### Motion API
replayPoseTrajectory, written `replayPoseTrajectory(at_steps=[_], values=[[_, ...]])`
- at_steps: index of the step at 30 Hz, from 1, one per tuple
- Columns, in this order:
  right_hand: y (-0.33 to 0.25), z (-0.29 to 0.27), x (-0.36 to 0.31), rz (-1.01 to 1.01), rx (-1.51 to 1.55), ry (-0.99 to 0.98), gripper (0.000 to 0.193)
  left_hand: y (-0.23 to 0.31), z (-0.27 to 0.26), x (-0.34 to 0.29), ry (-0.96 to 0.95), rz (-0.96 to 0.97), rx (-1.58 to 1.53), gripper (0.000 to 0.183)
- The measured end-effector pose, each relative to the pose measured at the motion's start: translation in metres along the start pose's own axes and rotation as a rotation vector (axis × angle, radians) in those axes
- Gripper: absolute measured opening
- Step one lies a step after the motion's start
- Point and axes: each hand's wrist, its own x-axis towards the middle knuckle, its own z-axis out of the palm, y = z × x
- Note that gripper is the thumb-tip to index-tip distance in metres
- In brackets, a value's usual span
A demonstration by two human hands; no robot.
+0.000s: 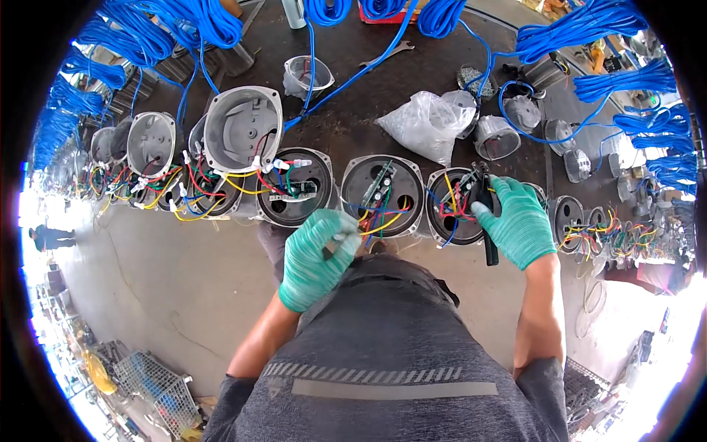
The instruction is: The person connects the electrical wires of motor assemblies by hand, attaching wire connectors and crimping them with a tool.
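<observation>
Both my hands wear green knitted gloves. My left hand (320,254) is closed, thumb and fingertips pinching the ends of thin wires. A yellow wire (383,228) runs from these fingertips to the round grey housing (352,177) in front of me, where a green circuit board (378,184) stands among red, blue and green wires. My right hand (519,221) grips black-handled pliers (491,247), their head pointing away from me. The pliers are over the right edge of the neighbouring housing (434,193), which also holds a board and coloured wires. Fingers partly hide the wire ends.
Wired housings line the bench edge on both sides, one with an open grey cover (247,121) beside it. Behind them lie a clear bag of small parts (427,127), a wrench (390,53) and a grey cup (308,77). Blue cable coils (582,29) ring the bench's far side.
</observation>
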Motion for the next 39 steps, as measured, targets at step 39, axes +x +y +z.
replayPoseTrajectory(at_steps=[39], values=[[-0.115,0.038,-0.01,-0.366,0.391,-0.014,0.017,0.0,0.0,-0.011,-0.136,-0.116,-0.287,0.024]])
